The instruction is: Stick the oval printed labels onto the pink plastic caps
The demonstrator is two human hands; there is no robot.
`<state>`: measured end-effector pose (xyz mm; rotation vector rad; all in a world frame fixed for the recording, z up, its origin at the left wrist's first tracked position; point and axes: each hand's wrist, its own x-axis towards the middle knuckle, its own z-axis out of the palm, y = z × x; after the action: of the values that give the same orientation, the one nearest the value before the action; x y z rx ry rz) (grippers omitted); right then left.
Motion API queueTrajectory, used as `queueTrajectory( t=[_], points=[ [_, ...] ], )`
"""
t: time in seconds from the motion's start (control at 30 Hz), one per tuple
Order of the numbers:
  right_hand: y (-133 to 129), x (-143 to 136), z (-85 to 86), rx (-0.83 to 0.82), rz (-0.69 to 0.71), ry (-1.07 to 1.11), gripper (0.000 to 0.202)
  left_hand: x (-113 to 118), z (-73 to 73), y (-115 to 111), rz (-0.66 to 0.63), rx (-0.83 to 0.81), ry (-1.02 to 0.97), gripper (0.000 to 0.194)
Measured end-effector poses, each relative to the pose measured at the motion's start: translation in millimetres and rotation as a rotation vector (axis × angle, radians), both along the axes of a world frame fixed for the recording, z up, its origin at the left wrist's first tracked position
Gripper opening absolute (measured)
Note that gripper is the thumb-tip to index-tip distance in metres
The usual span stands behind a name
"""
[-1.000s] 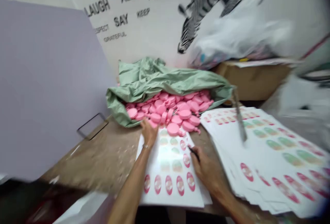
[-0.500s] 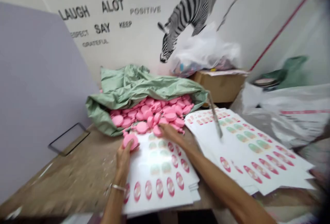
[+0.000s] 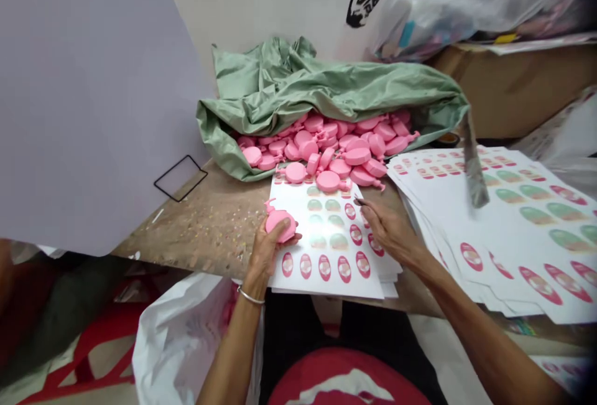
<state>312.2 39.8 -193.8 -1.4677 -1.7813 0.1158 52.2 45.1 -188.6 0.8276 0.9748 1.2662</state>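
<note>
My left hand (image 3: 273,240) grips a round, flat pink plastic piece (image 3: 281,226) with a small knobbed stem, held above the left edge of a white sticker sheet (image 3: 298,243). Over the right side of this sheet is my right hand (image 3: 385,228), its fingers closed on a thin dark pointed tool (image 3: 359,201), mostly hidden by the fingers. Printed on the sheet are pink oval stickers and pale green domed ones. Just beyond it, a heap of similar pink pieces (image 3: 329,180) spills from a green cloth-like sack (image 3: 326,91).
More sticker sheets (image 3: 508,243) lie fanned out on the right. Behind them stands a cardboard box (image 3: 504,81) under a clear plastic bag (image 3: 466,0). A pale panel (image 3: 93,94) rises at left. Below the table edge hangs a white bag (image 3: 172,336).
The view has tilted down. My right hand has drawn back from the pink heap to the sheet's right side. My left hand still holds its pink piece.
</note>
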Motion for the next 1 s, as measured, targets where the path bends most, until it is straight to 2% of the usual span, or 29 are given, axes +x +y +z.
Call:
queueTrajectory(
  t=[0.1,0.2,0.33,0.4,0.5,0.63,0.77,0.87,1.0],
  points=[
    [-15.0,-13.7,-5.5,-0.078,0.05,0.058,0.033,-5.8,-1.7,-5.8,-0.061,-0.021,-0.069,0.049],
    [-25.0,-35.6,-13.0,-0.168,0.073,0.06,0.029,-19.2,-2.7,-9.6,-0.068,-0.005,-0.102,0.051],
    [-26.1,-55.7,-32.6,0.004,0.018,-0.256,0.034,-37.9,-5.2,-13.5,0.007,-0.021,-0.105,0.047],
    [-19.9,-54.6,-42.2,0.042,-0.032,-0.411,0.034,-42.7,-6.4,-15.3,0.012,-0.034,-0.113,0.046],
    [-7.6,-44.0,-50.5,0.036,-0.032,-0.486,0.033,-44.4,-6.6,-16.6,-0.006,-0.037,-0.122,0.045],
    [1.2,-30.5,-49.3,0.038,0.07,-0.345,0.032,-47.0,-6.5,-15.2,0.038,-0.035,-0.128,0.045],
    [-4.5,-24.0,-38.4,0.075,0.115,-0.166,0.031,-56.9,-9.2,-13.2,0.045,0.014,-0.059,0.043],
    [-19.2,-24.8,-31.5,0.081,0.152,-0.202,0.035,-62.8,-11.1,-12.7,0.056,0.016,-0.003,0.041],
    [-46.0,-34.0,-35.8,-0.05,0.306,-0.389,0.059,-62.6,-13.5,-13.0,0.101,0.006,0.04,0.04]
  ],
)
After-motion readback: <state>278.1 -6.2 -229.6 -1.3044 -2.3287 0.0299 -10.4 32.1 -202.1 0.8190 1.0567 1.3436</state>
